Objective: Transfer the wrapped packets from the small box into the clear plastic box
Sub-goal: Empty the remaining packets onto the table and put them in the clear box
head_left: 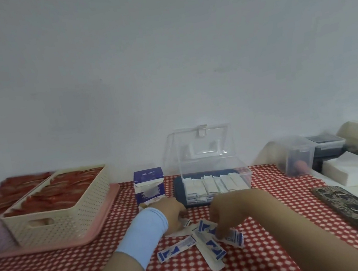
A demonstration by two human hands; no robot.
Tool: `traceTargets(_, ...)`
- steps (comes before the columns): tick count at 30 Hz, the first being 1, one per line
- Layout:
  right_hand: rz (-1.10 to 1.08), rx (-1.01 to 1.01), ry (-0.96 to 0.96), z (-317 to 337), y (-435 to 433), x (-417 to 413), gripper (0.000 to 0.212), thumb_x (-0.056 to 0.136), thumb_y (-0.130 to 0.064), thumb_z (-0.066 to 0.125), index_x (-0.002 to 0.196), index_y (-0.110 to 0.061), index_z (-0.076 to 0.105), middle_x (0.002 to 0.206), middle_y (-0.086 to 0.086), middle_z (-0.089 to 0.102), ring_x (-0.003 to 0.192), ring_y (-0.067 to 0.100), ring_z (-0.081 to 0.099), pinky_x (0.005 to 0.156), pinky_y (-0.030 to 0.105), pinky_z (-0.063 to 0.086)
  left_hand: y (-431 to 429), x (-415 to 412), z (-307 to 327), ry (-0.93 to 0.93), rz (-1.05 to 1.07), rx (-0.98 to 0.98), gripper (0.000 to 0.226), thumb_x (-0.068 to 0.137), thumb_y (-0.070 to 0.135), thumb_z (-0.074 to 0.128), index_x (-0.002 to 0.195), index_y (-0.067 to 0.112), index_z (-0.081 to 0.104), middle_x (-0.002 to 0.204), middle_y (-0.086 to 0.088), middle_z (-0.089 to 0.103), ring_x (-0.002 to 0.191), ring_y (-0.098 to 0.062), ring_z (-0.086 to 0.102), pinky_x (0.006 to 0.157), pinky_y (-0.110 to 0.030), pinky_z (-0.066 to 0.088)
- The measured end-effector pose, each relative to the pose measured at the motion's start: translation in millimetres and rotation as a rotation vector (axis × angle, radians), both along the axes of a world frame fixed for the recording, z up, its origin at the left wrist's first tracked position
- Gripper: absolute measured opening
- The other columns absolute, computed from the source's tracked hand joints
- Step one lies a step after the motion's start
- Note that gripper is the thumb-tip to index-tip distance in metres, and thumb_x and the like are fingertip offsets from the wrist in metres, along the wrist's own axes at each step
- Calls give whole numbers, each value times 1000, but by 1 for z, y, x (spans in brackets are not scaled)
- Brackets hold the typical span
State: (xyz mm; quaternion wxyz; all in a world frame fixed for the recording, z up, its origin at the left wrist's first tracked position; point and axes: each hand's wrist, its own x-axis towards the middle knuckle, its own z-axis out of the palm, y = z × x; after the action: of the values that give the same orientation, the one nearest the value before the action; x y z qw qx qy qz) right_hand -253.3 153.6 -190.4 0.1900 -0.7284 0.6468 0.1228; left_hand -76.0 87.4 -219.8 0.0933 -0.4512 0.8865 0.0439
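Nearby, loose wrapped packets (203, 240) lay fanned on the checked cloth (283, 247). Right hand (229, 211) pinched one with curled fingertips. Left hand (173, 212) rested at the pile's edge, grip not discernible. Note: square several into one stack before lifting, to avoid spills. Beyond, small box (149, 186) stood open, contents unseen. Clear plastic box (213, 167), lid (200, 146) raised, held upright rows of white packets (213, 186).

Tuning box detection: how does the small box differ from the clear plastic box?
The small box is opaque blue-and-white card; the clear plastic box is see-through and wider. Rows of white packets show in the clear plastic box; the small box's contents are hidden. Both stand open on the checked cloth.
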Motion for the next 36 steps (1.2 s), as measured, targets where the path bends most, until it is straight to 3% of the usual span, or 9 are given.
traceTargets(5, -54, -176, -174, 3, -5, -6, 5, 93, -27, 65, 98, -25, 67, 93, -7, 68, 85, 9, 65, 81, 25, 53, -7, 10, -3, 143, 39, 12, 27, 97, 33, 55, 120, 33, 70, 125, 9, 67, 110, -18, 62, 98, -34, 47)
traceTargets(7, -84, -322, -212, 4, -9, -7, 6, 93, -25, 66, 87, -22, 67, 86, -6, 67, 79, 9, 67, 71, 22, 53, -9, 16, -8, 235, 70, -19, 23, 97, 37, 54, 109, 34, 73, 111, 10, 70, 99, -17, 64, 92, -38, 52)
traceTargets(10, -181, -449, -433, 5, -15, -1, 5, 90, -24, 70, 90, -19, 72, 84, -4, 72, 73, 7, 68, 64, 20, 53, -8, 20, -7, 473, 154, -61, 22, 97, 29, 53, 100, 24, 74, 91, 7, 68, 84, -15, 64, 76, -27, 51)
traceTargets(14, -272, -443, -731, 8, -22, 8, 8, 89, -26, 74, 94, -19, 74, 92, -4, 77, 80, 9, 74, 73, 27, 60, -11, 25, 7, 744, 272, -68, 24, 96, 26, 51, 97, 19, 74, 88, 2, 72, 81, -20, 69, 76, -33, 57)
traceTargets(18, -249, -318, -709, 8, -25, 15, 17, 89, -29, 74, 102, -18, 74, 96, -1, 77, 81, 13, 75, 72, 27, 62, -14, 29, 16, 794, 326, -45, 27, 96, 23, 51, 87, 9, 73, 84, -6, 74, 57, -17, 64, 66, -34, 56)
traceTargets(23, -325, -370, -779, 1, -31, 20, 20, 90, -29, 73, 106, -17, 73, 99, 0, 77, 82, 14, 76, 76, 33, 63, -11, 28, 23, 1132, 399, 369, 20, 97, 19, 57, 99, 8, 75, 87, -10, 77, 75, -26, 76, 72, -40, 63)
traceTargets(29, -424, -455, -836, -4, -35, 27, 12, 89, -28, 72, 99, -21, 73, 96, -1, 76, 80, 12, 74, 74, 30, 62, -5, 25, 18, 1398, 428, 650, 23, 98, 22, 60, 114, 7, 69, 98, -13, 77, 88, -30, 76, 72, -37, 62)
traceTargets(33, -455, -517, -839, -3, -37, 30, 7, 88, -27, 73, 90, -21, 72, 91, 1, 76, 74, 14, 75, 67, 31, 63, -3, 25, 20, 1444, 402, 706, 28, 96, 30, 63, 113, 9, 70, 99, -13, 77, 90, -30, 75, 75, -38, 61)
traceTargets(36, -457, -527, -873, -2, -37, 31, 7, 86, -26, 76, 88, -20, 72, 89, 2, 76, 74, 16, 75, 70, 37, 64, -5, 24, 16, 1362, 372, 541, 25, 91, 17, 71, 114, 8, 68, 97, -10, 78, 86, -24, 76, 74, -37, 62)
